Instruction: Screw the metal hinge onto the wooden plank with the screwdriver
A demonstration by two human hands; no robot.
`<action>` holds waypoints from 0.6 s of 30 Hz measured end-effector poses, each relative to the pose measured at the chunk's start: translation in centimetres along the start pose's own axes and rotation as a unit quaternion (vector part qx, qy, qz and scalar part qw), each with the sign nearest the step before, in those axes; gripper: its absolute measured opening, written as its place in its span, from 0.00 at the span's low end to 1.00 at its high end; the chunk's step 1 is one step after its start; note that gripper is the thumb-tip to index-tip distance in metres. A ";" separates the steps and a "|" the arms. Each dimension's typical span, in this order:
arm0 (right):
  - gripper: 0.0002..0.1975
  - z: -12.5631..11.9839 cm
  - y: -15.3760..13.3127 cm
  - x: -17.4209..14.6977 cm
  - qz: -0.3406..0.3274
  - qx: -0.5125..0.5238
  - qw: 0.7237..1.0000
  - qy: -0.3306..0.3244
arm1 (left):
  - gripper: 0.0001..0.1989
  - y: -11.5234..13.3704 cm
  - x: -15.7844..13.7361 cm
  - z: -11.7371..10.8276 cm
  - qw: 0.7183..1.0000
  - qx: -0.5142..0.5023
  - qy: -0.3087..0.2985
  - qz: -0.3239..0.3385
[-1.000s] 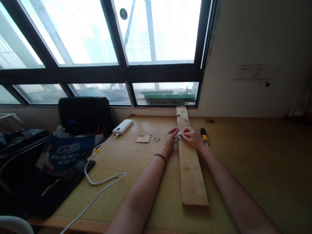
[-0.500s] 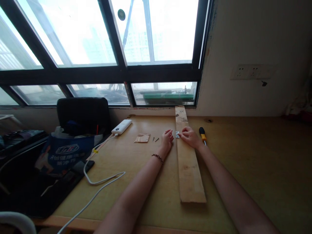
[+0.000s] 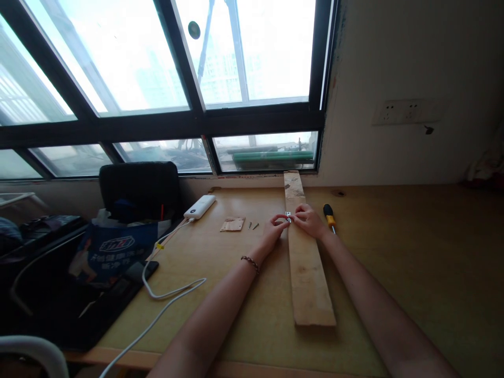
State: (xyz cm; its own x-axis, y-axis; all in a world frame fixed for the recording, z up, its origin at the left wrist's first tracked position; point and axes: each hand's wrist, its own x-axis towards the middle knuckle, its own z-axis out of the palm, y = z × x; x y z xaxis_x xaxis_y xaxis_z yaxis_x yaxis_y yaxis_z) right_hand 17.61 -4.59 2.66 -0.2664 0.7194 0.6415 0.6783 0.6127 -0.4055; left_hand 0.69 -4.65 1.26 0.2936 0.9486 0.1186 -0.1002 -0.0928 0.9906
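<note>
Change noted: half a second ago my left hand [image 3: 274, 231] sits off the wood with its fingers loosely curled; now it is back at the metal plate [image 3: 289, 214], thumb and fingertips drawn narrow around its lower left edge. Whether they pinch it or only touch it, I cannot tell. My right hand [image 3: 310, 221] keeps its place, fingers bent and bunched, tips at the plate's right side; pressing or gripping, cannot tell.

Position: the plate lies right of centre in the frame, at the left edge of the long board [image 3: 311, 278], which runs from the window sill toward lower right.

Meaning, as I judge it: contact from both sides allows finer control of the plate's alignment than one hand does.

Surroundings: screwdriver [image 3: 329, 217] on the table [image 3: 394, 273], just right of my right hand; two small fasteners [image 3: 255, 227] and a small wooden piece [image 3: 233, 224] near centre, left of my left hand, all unheld.
</note>
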 end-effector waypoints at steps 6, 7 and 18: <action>0.13 0.0 0.0 0.0 0.000 -0.005 1.000 -0.003 | 0.15 0.6 0.9 -0.1 0.993 0.103 0.011 0.061; 0.13 0.0 0.0 0.0 0.001 -0.005 1.000 -0.003 | 0.15 0.7 1.0 -0.1 0.992 0.110 0.013 0.060; 0.13 -0.1 -0.1 0.0 0.005 0.005 1.000 -0.001 | 0.19 0.5 0.3 0.5 0.998 -0.036 0.037 -0.032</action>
State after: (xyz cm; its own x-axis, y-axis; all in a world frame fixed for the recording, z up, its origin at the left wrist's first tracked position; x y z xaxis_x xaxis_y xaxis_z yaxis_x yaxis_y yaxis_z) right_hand 17.57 -4.73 2.74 -0.2610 0.7259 0.6363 0.6741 0.6089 -0.4182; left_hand 1.15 -4.58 1.77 0.2313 0.9717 0.0472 -0.1522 -0.0118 0.9883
